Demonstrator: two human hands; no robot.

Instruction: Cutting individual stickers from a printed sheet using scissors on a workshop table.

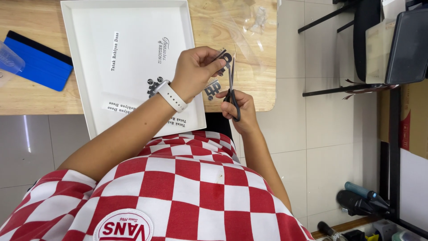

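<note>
Left hand [195, 71] pinches a printed sticker sheet [214, 85]; right hand [240, 107] grips black scissors [232, 91], blades upward.

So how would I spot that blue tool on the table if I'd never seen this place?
Start at the wooden table and find the big white tray lying on it. Left of the tray, apart from it, lies the blue squeegee: a flat, tilted rectangle with a dark strip along its upper edge, the only blue thing on the table.

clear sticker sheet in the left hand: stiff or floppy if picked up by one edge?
Likely floppy: the sticker sheet looks thin and transparent, drooping below the left hand that pinches it. Probably very light and slippery, being glossy film. The scissors in the right hand cut it, so it tears easily.
</note>
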